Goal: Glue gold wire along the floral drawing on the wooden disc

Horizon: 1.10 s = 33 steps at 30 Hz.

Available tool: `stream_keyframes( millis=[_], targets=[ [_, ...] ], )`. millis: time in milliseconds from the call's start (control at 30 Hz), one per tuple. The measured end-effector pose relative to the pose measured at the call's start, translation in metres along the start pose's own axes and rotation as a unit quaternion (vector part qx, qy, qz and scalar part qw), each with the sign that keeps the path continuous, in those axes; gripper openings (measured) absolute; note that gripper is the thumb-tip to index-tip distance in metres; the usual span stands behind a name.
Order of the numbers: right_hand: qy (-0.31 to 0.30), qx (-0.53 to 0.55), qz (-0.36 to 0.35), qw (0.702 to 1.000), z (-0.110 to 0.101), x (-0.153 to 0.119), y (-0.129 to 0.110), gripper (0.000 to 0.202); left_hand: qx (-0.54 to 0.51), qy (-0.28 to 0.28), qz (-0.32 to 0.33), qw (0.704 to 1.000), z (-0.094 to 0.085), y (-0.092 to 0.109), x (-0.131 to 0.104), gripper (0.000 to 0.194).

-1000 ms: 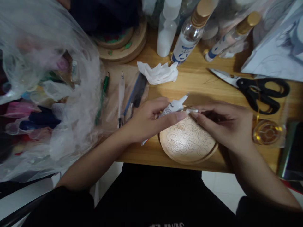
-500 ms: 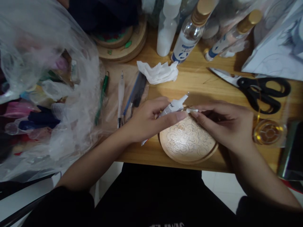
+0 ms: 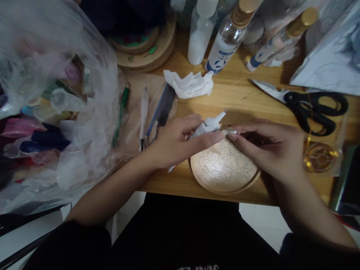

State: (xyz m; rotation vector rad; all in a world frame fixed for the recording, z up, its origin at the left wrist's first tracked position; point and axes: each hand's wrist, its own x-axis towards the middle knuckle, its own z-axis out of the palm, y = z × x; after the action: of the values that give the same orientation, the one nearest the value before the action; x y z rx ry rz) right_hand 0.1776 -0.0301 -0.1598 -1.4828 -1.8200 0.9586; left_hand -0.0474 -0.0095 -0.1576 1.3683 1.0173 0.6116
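Note:
My left hand (image 3: 181,140) is wrapped round a white tube (image 3: 206,126) with dark print, its narrow nozzle pointing up and to the right. Between the thumb and forefinger of my right hand (image 3: 267,144) is a small white piece (image 3: 230,132), which meets the tip of my left thumb. Below both hands lies a round wooden disc (image 3: 222,168) with a flower pattern drawn in thin lines. The disc's upper edge is partly hidden by my fingers.
Black-handled scissors (image 3: 309,107) and a spool of golden thread (image 3: 320,157) lie at the right. Crumpled tissue (image 3: 189,85) and bottles (image 3: 225,43) stand beyond my hands. Pens (image 3: 144,116) and a large plastic bag (image 3: 95,93) with colourful items are at the left.
The view has shifted slightly, so most things sit a little differently in it. Both hands keep the same holds, and the tube and white piece stay above the disc.

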Motion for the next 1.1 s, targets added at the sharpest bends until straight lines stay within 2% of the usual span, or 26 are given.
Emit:
stream_keyframes(
  millis=[1100],
  targets=[
    [0.001,-0.023,-0.019,1.000,0.0010,0.0012,0.0005,0.010,0.006,-0.003,0.015,1.000,-0.0010,-0.0010,0.0002,0.042]
  ],
)
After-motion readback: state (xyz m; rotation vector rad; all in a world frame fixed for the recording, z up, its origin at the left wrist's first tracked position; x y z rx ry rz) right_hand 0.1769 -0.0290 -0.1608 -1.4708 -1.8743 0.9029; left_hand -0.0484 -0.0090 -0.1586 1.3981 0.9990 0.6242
